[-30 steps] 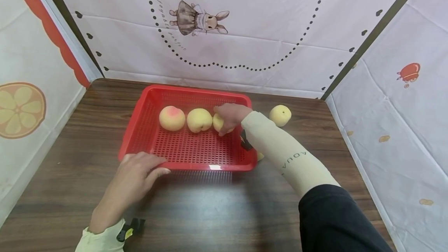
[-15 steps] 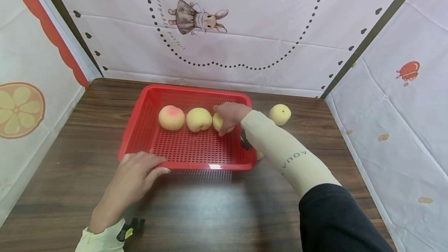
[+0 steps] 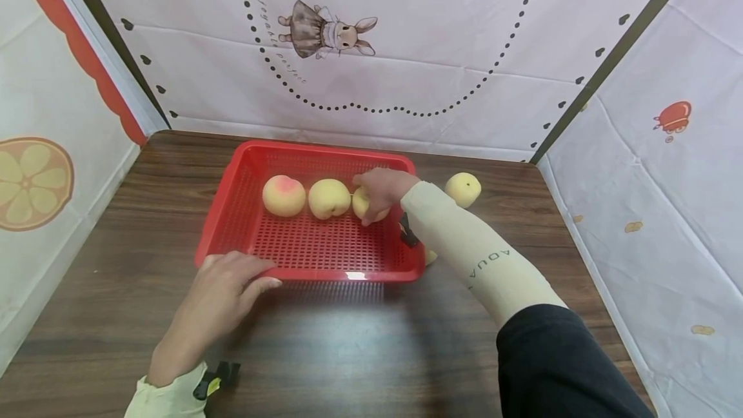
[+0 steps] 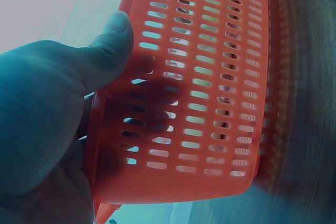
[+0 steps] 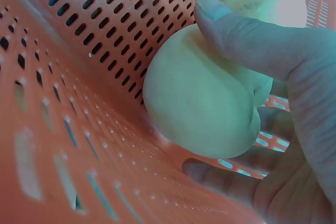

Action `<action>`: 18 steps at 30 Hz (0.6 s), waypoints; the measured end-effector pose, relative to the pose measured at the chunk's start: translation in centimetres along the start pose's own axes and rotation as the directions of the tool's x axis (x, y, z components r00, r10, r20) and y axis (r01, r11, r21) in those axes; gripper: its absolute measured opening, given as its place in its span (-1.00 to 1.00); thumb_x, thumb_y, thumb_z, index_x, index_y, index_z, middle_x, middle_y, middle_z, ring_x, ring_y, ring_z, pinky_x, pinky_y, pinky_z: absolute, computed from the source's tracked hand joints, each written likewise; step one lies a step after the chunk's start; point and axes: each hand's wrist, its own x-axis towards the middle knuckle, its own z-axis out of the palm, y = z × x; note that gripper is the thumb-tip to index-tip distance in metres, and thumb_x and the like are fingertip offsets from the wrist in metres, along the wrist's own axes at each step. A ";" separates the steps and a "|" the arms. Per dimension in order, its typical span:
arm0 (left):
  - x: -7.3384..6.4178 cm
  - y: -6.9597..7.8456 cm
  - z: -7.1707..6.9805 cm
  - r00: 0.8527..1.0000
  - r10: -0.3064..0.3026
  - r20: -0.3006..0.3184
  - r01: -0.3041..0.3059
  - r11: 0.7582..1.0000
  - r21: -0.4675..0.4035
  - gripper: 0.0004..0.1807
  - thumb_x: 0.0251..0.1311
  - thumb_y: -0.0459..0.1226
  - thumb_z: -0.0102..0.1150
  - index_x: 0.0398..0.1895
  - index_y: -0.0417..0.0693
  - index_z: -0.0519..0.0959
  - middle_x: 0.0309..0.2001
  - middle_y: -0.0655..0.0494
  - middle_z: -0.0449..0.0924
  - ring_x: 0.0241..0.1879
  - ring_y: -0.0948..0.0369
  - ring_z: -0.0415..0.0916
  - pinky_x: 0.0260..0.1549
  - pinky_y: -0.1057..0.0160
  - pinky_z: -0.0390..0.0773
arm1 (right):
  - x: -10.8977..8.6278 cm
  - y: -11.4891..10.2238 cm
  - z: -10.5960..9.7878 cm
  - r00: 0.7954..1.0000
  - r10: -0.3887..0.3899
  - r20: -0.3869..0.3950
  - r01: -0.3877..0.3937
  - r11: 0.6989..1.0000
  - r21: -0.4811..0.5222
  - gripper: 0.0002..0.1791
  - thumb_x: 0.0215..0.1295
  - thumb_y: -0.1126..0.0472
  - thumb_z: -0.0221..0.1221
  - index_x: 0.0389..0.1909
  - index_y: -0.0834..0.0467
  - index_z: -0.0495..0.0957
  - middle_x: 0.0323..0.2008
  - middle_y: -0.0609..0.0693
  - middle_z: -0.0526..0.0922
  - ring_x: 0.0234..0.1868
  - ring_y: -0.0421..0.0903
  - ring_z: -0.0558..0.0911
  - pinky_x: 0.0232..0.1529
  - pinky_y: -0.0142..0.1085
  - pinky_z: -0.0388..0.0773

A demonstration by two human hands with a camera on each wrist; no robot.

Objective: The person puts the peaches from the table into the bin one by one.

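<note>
A red perforated plastic basket (image 3: 325, 275) stands on the wooden table. My left hand (image 3: 223, 295) grips its near left corner; in the left wrist view the thumb (image 4: 111, 51) lies along the outer wall and the fingers go over the rim. Inside the basket, my right hand (image 3: 383, 191) holds a yellow peach (image 5: 194, 98) at the right end of a row, thumb on one side and fingers round the other. To its left sit another yellow peach (image 3: 329, 199) and a peach with a pink blush (image 3: 284, 196).
One yellow peach (image 3: 463, 189) lies on the table (image 3: 348, 347) right of the basket. Another peach (image 3: 430, 256) shows partly behind the basket's right side and my right forearm. White printed cloth walls (image 3: 418, 31) enclose the table's back and sides.
</note>
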 end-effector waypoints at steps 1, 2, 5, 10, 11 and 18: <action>0.0 0.0 0.0 1.000 -0.002 0.004 0.002 1.000 -0.001 -0.65 0.03 -0.10 0.58 -0.11 0.02 0.79 -0.23 0.08 0.83 -0.16 0.07 0.68 -0.14 0.03 0.33 | 0.0 0.0 0.0 1.000 0.000 0.001 0.000 1.000 0.003 0.00 0.09 -0.15 0.54 0.52 0.04 0.32 0.32 0.04 0.58 0.41 0.03 0.48 0.49 -0.07 0.35; 0.0 0.0 -0.1 1.000 -0.006 0.009 0.006 1.000 -0.004 -0.64 0.03 -0.10 0.58 -0.10 0.01 0.79 -0.22 0.08 0.83 -0.15 0.06 0.68 -0.13 0.03 0.32 | -0.1 0.0 -0.1 1.000 0.002 0.003 -0.002 1.000 0.008 0.01 0.09 -0.15 0.54 0.53 0.03 0.31 0.34 0.03 0.57 0.43 0.03 0.47 0.50 -0.07 0.34; 0.0 0.1 -0.1 1.000 -0.014 0.016 0.014 1.000 -0.005 -0.64 0.03 -0.11 0.58 -0.09 0.01 0.79 -0.22 0.08 0.83 -0.15 0.06 0.68 -0.13 0.03 0.32 | -0.3 0.1 -0.2 1.000 0.003 0.007 -0.003 1.000 0.025 0.01 0.09 -0.14 0.54 0.53 0.03 0.32 0.30 0.02 0.58 0.39 0.01 0.48 0.49 -0.05 0.36; 0.2 0.2 -0.2 1.000 -0.016 0.013 0.016 1.000 -0.010 -0.66 0.05 -0.11 0.58 -0.10 0.01 0.79 -0.22 0.07 0.83 -0.14 0.06 0.68 -0.12 0.02 0.33 | -0.6 0.1 -0.5 1.000 -0.005 -0.001 0.005 0.999 0.040 -0.07 0.12 -0.09 0.53 0.49 0.02 0.37 0.22 -0.02 0.61 0.26 -0.04 0.51 0.41 -0.07 0.43; 0.2 0.2 -0.2 1.000 -0.015 0.010 0.015 1.000 -0.009 -0.66 0.05 -0.11 0.58 -0.10 0.01 0.79 -0.22 0.07 0.83 -0.15 0.06 0.68 -0.12 0.03 0.33 | -0.7 0.1 -0.6 1.000 -0.007 -0.004 0.007 0.999 0.040 -0.08 0.12 -0.08 0.53 0.48 0.01 0.38 0.21 -0.02 0.62 0.25 -0.05 0.52 0.40 -0.07 0.45; 0.2 0.2 -0.2 1.000 -0.008 0.006 0.008 1.000 -0.006 -0.66 0.04 -0.12 0.59 -0.11 0.02 0.80 -0.21 0.09 0.83 -0.15 0.05 0.69 -0.16 0.04 0.31 | -1.3 0.2 -1.1 1.000 -0.012 -0.019 0.013 0.999 0.043 -0.11 0.14 -0.09 0.53 0.47 0.02 0.41 0.29 -0.03 0.60 0.34 -0.05 0.53 0.42 -0.08 0.44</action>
